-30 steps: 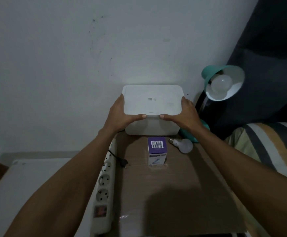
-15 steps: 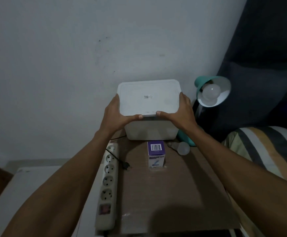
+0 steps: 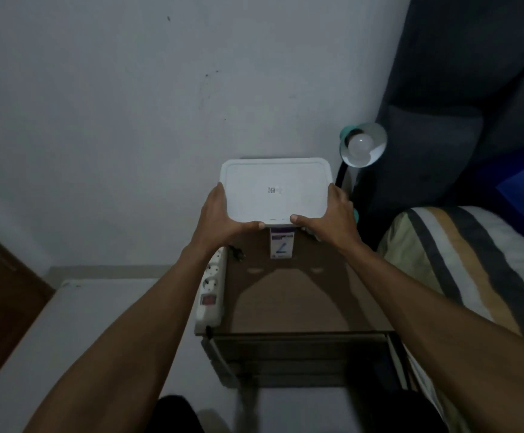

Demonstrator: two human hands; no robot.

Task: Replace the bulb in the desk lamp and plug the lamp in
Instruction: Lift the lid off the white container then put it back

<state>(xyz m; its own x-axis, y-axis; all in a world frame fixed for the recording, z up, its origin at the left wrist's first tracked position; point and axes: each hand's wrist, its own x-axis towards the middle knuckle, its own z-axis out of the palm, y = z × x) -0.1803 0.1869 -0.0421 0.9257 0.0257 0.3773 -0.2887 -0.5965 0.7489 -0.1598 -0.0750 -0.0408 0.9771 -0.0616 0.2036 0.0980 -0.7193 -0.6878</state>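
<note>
I've lifted the white box [image 3: 274,190] clear at frame centre, my left hand [image 3: 220,218] and right hand [image 3: 332,218] clamped on its sides. The bulb carton [image 3: 282,245] shows beneath; the desk lamp [image 3: 362,148], upper right, waits untouched.

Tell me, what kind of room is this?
Probably a bedroom: a bed with striped bedding on the right, a small bedside table against the wall, and a teal desk lamp beside it.
</note>
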